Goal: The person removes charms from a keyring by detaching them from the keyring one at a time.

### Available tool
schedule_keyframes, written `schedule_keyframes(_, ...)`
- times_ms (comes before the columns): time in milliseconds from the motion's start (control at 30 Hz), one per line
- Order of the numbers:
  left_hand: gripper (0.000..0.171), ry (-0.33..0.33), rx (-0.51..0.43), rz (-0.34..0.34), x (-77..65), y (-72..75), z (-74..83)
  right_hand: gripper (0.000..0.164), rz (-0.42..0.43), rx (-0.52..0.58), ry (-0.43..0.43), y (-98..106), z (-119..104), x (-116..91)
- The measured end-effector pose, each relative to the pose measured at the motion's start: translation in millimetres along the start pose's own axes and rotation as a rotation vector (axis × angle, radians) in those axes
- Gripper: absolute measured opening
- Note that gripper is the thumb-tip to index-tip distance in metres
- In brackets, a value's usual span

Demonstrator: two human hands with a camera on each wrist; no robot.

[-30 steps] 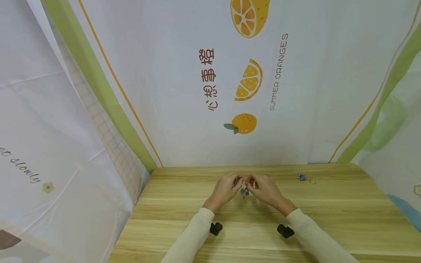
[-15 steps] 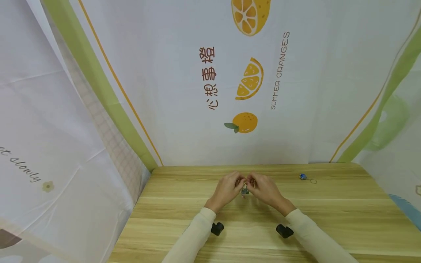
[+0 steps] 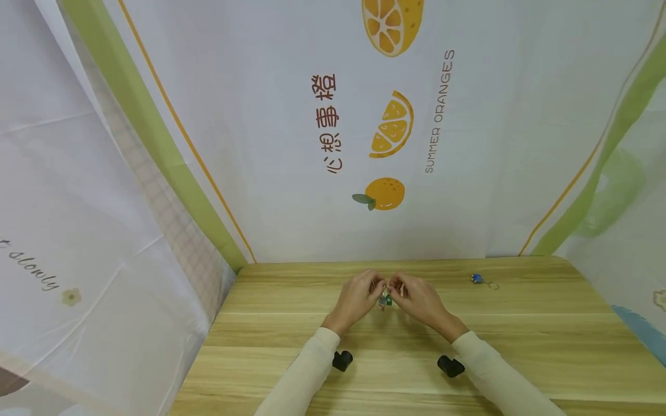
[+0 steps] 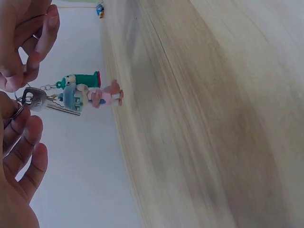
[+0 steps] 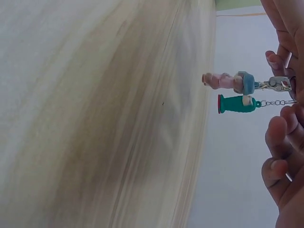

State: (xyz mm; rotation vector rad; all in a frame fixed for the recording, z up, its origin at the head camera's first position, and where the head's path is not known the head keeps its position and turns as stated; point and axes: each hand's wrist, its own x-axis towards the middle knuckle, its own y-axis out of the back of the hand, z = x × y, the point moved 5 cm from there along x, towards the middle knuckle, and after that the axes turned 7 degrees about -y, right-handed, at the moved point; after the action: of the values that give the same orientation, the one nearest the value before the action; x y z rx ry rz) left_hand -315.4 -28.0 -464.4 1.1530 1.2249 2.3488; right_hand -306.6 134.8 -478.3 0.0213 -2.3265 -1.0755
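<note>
Over the table, my left hand (image 3: pixel 358 297) and right hand (image 3: pixel 418 297) meet fingertip to fingertip. The left thumb and fingers pinch a metal key ring (image 4: pixel 18 111). A silver key (image 4: pixel 37 99) hangs from it, next to a pink figurine (image 4: pixel 105 96) with a blue-grey hat on a short clasp. My right fingers pinch the ring end of a keychain; its green figurine (image 5: pixel 237 103) with a red base dangles on a small chain (image 5: pixel 275 102). Both figurines hang side by side below the fingertips, which partly hide the rings.
A blue figurine keychain (image 3: pixel 477 279) with its own ring lies on the wooden table (image 3: pixel 291 289) at the back right. Black wrist mounts (image 3: pixel 450 366) show beside both sleeves. A white cloth (image 3: pixel 281 173) printed with oranges stands behind the table.
Both hands stay in place, with small finger movements at the rings. The hanging figurines swing slightly, and the green one now shows more clearly beside the other. The head view shifts a little.
</note>
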Motion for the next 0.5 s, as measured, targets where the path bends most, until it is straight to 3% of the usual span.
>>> schedule_keyframes(500,0.007,-0.072,0.002,0.023,0.8,-1.6,6.8,0.006,-0.039,0.008,-0.052,0.2,-0.8,-0.2)
